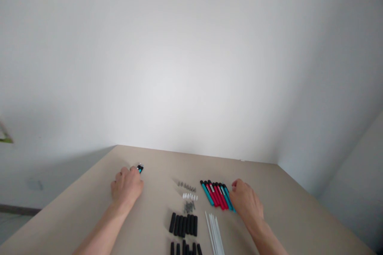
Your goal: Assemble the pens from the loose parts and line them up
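Note:
My left hand (127, 186) rests on the beige table (155, 223) at the left, its fingers curled round a pen (140, 168) with a teal and black end that sticks out past the fingertips. My right hand (245, 201) lies at the right end of a row of several red and teal pen barrels (216, 194), fingers bent and touching the nearest teal one. Whether it grips one is hidden.
Between the hands lie small grey tips (186, 185), white pieces (190, 196), springs (189, 206), two rows of black grips (183, 225) and several white refill tubes (214, 229). A white wall stands behind the table's far edge.

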The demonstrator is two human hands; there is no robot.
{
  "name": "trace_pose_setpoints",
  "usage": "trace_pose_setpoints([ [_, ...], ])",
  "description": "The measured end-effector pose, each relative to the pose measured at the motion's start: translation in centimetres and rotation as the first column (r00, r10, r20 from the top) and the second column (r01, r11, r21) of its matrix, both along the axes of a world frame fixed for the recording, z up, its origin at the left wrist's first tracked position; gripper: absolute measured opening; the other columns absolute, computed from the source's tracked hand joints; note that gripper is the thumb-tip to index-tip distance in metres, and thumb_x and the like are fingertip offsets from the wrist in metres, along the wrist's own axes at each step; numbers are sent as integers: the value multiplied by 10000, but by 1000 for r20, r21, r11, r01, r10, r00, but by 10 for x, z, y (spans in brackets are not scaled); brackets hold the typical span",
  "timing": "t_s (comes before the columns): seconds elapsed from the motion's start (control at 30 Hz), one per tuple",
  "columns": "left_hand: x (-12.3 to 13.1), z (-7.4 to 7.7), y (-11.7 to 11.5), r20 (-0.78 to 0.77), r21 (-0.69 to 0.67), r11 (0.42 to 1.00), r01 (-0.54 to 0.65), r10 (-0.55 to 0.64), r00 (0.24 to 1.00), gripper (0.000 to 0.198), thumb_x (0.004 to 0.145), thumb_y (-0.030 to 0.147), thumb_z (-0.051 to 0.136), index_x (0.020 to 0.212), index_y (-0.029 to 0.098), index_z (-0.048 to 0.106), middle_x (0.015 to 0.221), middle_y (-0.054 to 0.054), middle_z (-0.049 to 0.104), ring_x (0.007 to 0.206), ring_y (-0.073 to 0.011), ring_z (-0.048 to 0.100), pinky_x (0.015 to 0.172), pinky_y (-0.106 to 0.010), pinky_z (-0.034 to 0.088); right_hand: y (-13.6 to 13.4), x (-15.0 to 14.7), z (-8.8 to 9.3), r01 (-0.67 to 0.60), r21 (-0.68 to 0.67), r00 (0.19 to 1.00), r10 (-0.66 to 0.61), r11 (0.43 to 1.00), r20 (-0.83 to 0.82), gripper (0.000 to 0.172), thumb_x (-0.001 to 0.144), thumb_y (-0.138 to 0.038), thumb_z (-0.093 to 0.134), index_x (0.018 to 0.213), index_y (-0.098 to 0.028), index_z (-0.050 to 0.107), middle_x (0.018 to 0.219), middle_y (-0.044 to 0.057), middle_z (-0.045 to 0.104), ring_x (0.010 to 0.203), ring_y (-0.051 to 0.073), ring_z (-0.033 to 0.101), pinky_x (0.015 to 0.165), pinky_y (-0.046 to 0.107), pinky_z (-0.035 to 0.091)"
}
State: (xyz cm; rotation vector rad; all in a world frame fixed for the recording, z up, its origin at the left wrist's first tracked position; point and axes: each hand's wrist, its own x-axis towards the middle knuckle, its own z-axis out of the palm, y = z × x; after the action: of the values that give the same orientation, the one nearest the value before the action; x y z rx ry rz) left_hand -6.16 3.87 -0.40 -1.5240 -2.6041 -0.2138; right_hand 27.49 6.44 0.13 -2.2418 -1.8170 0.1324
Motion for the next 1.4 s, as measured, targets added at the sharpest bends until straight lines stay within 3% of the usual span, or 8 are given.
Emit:
trace_pose_setpoints([
  [0.53,3,-3,-1,-1,42,999,-2,2,1000,274,835,88,412,1013,86,621,975,-191,583,954,-338,566,750,-449,439,0,-2,-2,-27,-56,1000,26,998,-13,232,851,-252,473,817,-157,682,883,164,724,862,326,687,622,334,453],
  [0.67,8,-1,2,-22,187,982,12,-8,1000,305,833,108,467,1103,87,606,996,-187,579,968,-349,545,769,-464,441,1,-3,0,-17,-52,1000,17,998,-3,222,849,-215,469,809,-145,676,878,176,718,843,321,686,604,326,442],
  [0.73,17,0,4,-20,333,935,124,-125,992,352,850,136,495,1191,102,573,1060,-176,573,998,-330,528,830,-451,437,0,-5,3,-15,-33,1000,15,999,7,242,874,-207,438,820,-141,664,879,181,710,838,310,681,606,322,432],
  [0.8,31,0,5,-23,474,797,374,-414,910,320,881,150,489,1185,113,580,1068,-150,579,1021,-281,519,921,-404,415,-2,-9,7,-34,21,999,34,999,19,255,910,-220,406,856,-152,646,858,158,701,818,283,672,604,308,420],
  [0.9,54,-1,3,-13,563,488,667,-801,598,316,931,217,467,1232,177,555,1094,-115,582,1043,-242,511,925,-362,434,-10,-21,12,-208,198,977,211,958,4,217,942,-263,420,884,-187,615,821,90,667,747,219,641,608,279,410],
  [1.0,68,0,-2,37,540,297,787,-943,331,379,910,276,554,1287,251,526,1118,-86,593,1031,-225,516,908,-363,450,-23,-40,10,-538,340,812,582,771,-34,171,939,-222,462,845,-197,603,815,49,640,800,188,603,685,263,423],
  [1.17,70,-3,-5,126,508,214,834,-977,173,182,924,281,542,900,191,699,737,-38,633,765,-183,541,736,-305,446,-38,-64,1,-670,444,631,772,595,-81,80,895,-155,557,854,-201,607,827,23,635,818,188,563,697,266,419],
  [1.4,64,-8,3,144,610,289,738,-956,255,263,972,227,419,846,160,640,757,-44,582,772,-172,518,782,-304,410,-31,-57,0,-628,502,625,770,595,-130,130,927,-182,515,925,-196,643,824,38,640,813,193,562,716,278,422],
])
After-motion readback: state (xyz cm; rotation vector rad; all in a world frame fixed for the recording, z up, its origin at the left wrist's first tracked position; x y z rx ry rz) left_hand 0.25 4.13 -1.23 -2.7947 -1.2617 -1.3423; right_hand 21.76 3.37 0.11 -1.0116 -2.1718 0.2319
